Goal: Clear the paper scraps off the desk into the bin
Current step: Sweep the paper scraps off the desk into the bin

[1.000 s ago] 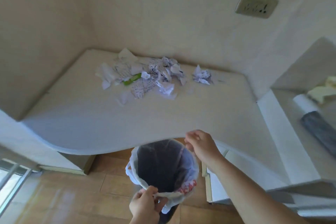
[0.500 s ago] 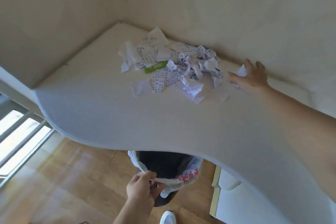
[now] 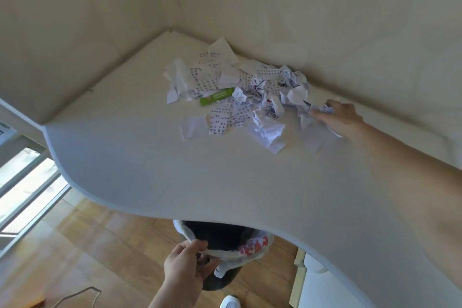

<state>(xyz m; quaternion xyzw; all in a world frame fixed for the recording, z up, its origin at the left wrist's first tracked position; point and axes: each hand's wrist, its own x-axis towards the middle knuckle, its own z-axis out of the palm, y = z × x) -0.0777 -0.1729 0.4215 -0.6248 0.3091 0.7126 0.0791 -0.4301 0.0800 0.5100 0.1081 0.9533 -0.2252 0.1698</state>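
A heap of torn and crumpled white paper scraps (image 3: 240, 92), many with printed marks, lies near the far corner of the white desk (image 3: 175, 162). My right hand (image 3: 337, 117) reaches across the desk to the heap's right end, fingers closed around a crumpled scrap (image 3: 325, 109). Below the desk's curved front edge stands a dark bin (image 3: 220, 235) lined with a white plastic bag. My left hand (image 3: 186, 265) pinches the bag's rim at the bin's near side.
A green wrapper or stick (image 3: 217, 96) lies among the scraps. Beige walls meet behind the desk. Wooden floor (image 3: 100, 245) below, a window frame (image 3: 25, 170) at left, a cable on the floor (image 3: 77, 295), a white shoe tip (image 3: 230, 302).
My right hand left the bin's rim, reached across the desk to the scraps' right end and closed on a crumpled piece. The view has moved closer. My left hand still holds the bag rim.
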